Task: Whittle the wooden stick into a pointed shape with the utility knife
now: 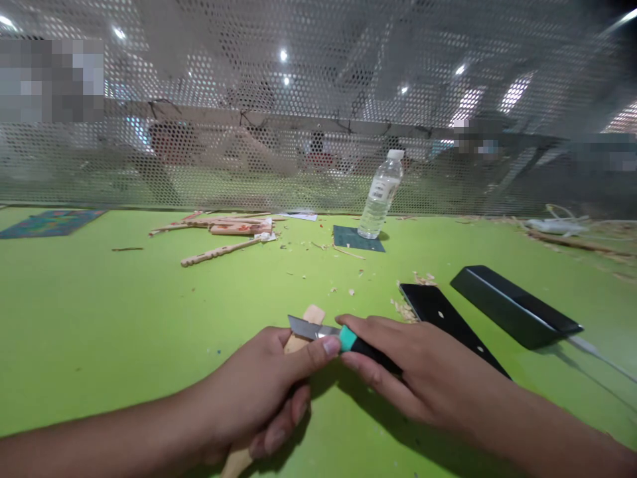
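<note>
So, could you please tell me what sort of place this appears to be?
Probably a wood-carving workshop: the right hand holds a knife at a wooden piece, wood shavings litter the green table, and a carved stick lies beyond.

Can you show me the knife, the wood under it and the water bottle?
Knife [348,339], head view: green collar.
Wood [296,343], head view: pale part beside the blade.
Water bottle [380,190], head view: label.

Left hand [271,378] and right hand [428,365] are bare. Left forearm [129,425] and right forearm [537,425] are bare too, out to the view's edges. The left thumbnail [331,346] is short.
</note>
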Motion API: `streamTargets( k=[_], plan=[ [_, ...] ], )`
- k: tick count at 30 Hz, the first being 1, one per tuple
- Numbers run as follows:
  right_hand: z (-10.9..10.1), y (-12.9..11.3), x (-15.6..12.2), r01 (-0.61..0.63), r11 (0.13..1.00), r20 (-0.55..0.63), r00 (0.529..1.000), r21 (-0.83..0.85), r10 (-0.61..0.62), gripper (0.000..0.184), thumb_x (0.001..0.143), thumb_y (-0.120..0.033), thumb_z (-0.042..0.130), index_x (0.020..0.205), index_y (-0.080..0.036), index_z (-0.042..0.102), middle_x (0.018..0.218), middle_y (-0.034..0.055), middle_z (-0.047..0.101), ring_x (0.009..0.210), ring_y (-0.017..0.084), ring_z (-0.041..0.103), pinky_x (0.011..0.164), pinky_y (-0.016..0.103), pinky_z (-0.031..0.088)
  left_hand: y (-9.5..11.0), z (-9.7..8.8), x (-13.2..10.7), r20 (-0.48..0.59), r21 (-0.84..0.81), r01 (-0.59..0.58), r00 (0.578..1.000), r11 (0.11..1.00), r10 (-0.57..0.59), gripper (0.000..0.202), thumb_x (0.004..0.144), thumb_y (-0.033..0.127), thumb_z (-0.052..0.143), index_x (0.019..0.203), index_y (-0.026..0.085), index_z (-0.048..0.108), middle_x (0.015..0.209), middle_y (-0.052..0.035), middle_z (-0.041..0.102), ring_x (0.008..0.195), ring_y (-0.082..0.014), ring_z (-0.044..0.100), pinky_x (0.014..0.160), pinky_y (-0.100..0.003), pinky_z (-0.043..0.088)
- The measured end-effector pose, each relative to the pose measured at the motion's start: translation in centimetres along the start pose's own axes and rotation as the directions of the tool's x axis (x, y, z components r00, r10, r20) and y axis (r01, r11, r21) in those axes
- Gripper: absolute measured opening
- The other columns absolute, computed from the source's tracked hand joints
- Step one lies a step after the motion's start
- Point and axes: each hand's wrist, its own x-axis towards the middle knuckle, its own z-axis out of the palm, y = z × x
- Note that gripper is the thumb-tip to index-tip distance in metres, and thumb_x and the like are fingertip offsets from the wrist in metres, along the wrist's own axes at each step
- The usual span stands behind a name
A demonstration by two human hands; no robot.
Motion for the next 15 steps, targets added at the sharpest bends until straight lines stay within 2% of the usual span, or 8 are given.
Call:
streamTargets(
  k=[3,6,10,15],
  plan=[
    [-0.1,1.1,0.3,-0.115,0.990,-0.074,0.991,-0.076,0.110,0.049,0.110,-0.045,0.031,0.136,-0.015,0.060,0.118,0.0164,0.076,0.098,0.030,0.074,0.083,0.045,0.057,-0.3,0.1,0.2,-0.012,-0.001,0.011,1.000,1.000,-0.011,0.074,0.085,0.081,0.056,0.044,0.021,0.048,0.028,0.0025,0.039,0.021,-0.0073,0.032,0.025,-0.017,0.024],
    [-0.9,3.0,0.8,-0.289,0.938,-0.213,0.945,-0.191,0.247,0.051,0.110,-0.047,0.029,0.124,-0.015,0.065,0.106,0.0167,0.078,0.087,0.030,0.075,0.073,0.042,0.056,-0.5,0.0,0.2,-0.012,0.029,0.025,1.000,0.999,-0.025,0.077,0.089,0.081,0.048,0.041,0.020,0.048,0.027,0.0010,0.038,0.020,-0.0078,0.033,0.024,-0.018,0.025],
    [-1.5,3.7,1.2,-0.282,0.942,-0.289,0.931,-0.184,0.222,0.045,0.109,-0.048,0.033,0.118,-0.019,0.067,0.108,0.0127,0.078,0.089,0.028,0.074,0.073,0.039,0.053,-0.5,-0.1,0.2,-0.004,0.018,0.027,1.000,0.999,-0.027,0.069,0.088,0.075,0.056,0.047,0.021,0.050,0.030,0.0032,0.040,0.021,-0.0073,0.032,0.022,-0.016,0.025],
    [-1.0,2.9,1.1,-0.242,0.963,-0.231,0.950,-0.120,0.210,0.042,0.108,-0.049,0.037,0.116,-0.021,0.067,0.102,0.0089,0.079,0.086,0.025,0.074,0.074,0.036,0.052,-0.9,-0.2,0.5,0.082,-0.042,-0.026,0.996,0.999,0.029,0.060,0.089,0.068,0.058,0.053,0.020,0.053,0.033,0.0038,0.043,0.023,-0.0078,0.033,0.023,-0.016,0.025]
  ],
)
